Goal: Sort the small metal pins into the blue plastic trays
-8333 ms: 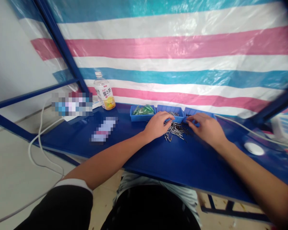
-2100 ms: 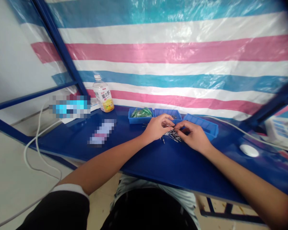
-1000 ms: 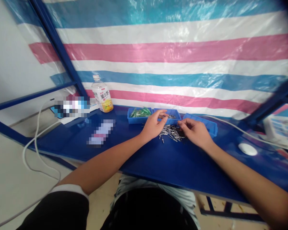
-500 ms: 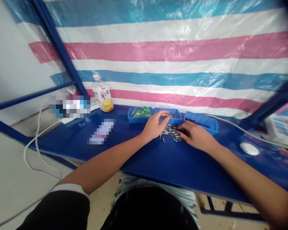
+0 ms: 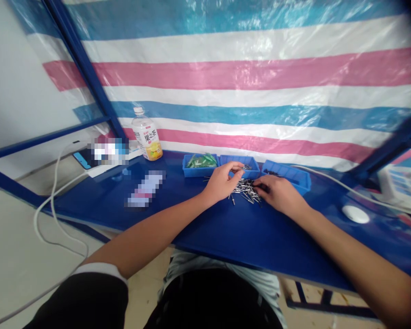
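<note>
A loose pile of small metal pins (image 5: 245, 190) lies on the blue table (image 5: 226, 228). My left hand (image 5: 222, 180) rests at the pile's left edge, fingers curled toward the middle blue tray (image 5: 241, 165); whether it pinches a pin is unclear. My right hand (image 5: 277, 194) lies on the pile's right side with its fingertips among the pins. Behind stand three blue trays: the left tray (image 5: 200, 164) holds green pieces, the middle one holds metal pins, and the right tray (image 5: 287, 175) holds dark parts.
A drink bottle (image 5: 147, 139) stands at the back left beside a white power strip (image 5: 102, 167) with a white cable (image 5: 55, 192). A blurred packet (image 5: 145, 188) lies left of the hands. A white round object (image 5: 354, 214) sits at the right. A striped sheet hangs behind.
Over the last second my left hand drew back a little from the middle tray toward the pile. My right hand slid slightly left onto the pins.
</note>
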Demonstrator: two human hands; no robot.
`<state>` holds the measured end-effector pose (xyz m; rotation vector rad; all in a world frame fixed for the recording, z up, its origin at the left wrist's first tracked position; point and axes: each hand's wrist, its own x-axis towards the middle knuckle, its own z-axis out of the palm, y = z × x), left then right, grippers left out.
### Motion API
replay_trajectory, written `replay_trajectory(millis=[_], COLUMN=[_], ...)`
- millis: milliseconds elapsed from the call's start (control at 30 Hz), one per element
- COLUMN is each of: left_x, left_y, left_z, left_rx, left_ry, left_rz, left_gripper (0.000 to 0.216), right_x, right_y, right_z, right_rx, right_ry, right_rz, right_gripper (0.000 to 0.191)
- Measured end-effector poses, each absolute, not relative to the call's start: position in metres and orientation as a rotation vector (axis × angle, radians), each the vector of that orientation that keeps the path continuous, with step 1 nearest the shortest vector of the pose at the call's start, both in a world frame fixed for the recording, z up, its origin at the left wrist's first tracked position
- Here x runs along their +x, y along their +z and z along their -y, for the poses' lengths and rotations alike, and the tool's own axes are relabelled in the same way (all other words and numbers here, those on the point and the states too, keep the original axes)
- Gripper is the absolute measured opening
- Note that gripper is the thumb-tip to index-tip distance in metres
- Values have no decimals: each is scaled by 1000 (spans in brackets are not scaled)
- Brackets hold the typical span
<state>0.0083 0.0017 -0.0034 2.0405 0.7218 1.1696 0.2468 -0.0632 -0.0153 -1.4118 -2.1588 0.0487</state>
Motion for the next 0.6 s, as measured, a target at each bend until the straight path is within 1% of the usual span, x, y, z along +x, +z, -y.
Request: replay_trajectory(millis=[600], left_x=[7], left_y=[2], left_z=[3], left_rx=[2055], left_ry=[1095], left_rz=[-738], left_gripper=[23], right_x=[246], right_y=[-13], right_z=[70], right_rx=[-1345], right_ry=[18], right_rz=[2246], right_gripper=[20])
